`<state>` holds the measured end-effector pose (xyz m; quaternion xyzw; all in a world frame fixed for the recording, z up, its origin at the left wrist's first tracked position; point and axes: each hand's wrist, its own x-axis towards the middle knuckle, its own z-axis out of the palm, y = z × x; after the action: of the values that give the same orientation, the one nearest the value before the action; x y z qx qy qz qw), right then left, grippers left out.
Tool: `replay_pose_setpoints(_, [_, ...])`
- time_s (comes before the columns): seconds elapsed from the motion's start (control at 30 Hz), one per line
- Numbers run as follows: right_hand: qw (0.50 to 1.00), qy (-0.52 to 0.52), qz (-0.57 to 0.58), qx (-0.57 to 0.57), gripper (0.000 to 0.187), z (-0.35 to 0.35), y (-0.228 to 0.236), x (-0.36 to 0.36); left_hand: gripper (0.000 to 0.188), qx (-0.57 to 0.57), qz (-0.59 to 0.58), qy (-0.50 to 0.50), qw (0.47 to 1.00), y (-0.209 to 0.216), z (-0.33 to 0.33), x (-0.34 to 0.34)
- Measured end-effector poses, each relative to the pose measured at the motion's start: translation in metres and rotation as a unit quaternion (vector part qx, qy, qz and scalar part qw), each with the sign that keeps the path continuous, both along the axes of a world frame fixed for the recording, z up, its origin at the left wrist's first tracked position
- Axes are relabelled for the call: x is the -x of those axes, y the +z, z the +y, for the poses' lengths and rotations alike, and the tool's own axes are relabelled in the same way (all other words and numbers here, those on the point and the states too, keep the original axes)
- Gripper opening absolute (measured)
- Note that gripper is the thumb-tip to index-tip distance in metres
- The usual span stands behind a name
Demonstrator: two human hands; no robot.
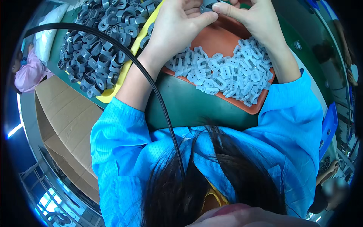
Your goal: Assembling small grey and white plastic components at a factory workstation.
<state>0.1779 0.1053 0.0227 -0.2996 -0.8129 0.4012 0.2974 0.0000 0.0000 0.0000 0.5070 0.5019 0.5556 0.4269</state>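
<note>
At the top edge, my left hand [177, 28] and my right hand [255, 20] come together, thumbs nearly tip to tip. Between them is a grey plastic part [207, 5], mostly hidden by my fingers and cut off by the picture's edge. Both hands are closed around it, the right thumb lying on its side. Below my hands, an orange-brown tray [217, 39] holds a heap of small translucent white plastic pieces [223, 73]. Left of my left forearm, a yellow tray [134, 49] is piled with dark grey ring-shaped plastic parts [102, 49].
Under the trays lies a green table surface [181, 102]. A black cable [151, 81] arcs across my left forearm. An open cardboard box [68, 117] stands at left, below a clear plastic bag [49, 34]. A blue bin [329, 128] is at right. Other people appear at both sides.
</note>
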Motion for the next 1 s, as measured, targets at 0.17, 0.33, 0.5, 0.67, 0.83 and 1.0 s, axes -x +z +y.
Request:
replay_pose_setpoints(0.17, [0.983,0.060,0.056,0.166,0.017,0.004,0.004,0.003,0.060,0.038,-0.026,-0.053,0.998,0.026,-0.010,-0.007])
replay_pose_setpoints(0.33, [0.973,0.094,0.019,0.212,0.026,0.013,0.006,-0.005,0.061,0.016,-0.035,-0.037,0.999,0.027,-0.014,-0.013])
replay_pose_setpoints(0.5, [0.931,0.114,0.076,0.338,0.024,0.012,0.002,0.003,0.045,0.014,-0.053,-0.070,0.996,0.017,-0.008,0.001])
replay_pose_setpoints(0.67, [0.874,0.132,0.133,0.449,0.019,0.012,-0.011,-0.001,0.034,-0.041,0.120,0.024,0.992,0.021,-0.011,-0.005])
replay_pose_setpoints(0.83, [0.853,0.171,0.184,0.456,0.012,0.017,-0.024,-0.006,0.032,-0.212,0.246,0.055,0.944,0.013,-0.002,-0.005])
replay_pose_setpoints(1.0, [0.872,0.172,0.124,0.442,0.011,0.028,-0.022,-0.011,0.034,-0.125,0.208,0.024,0.970,0.017,-0.003,-0.003])
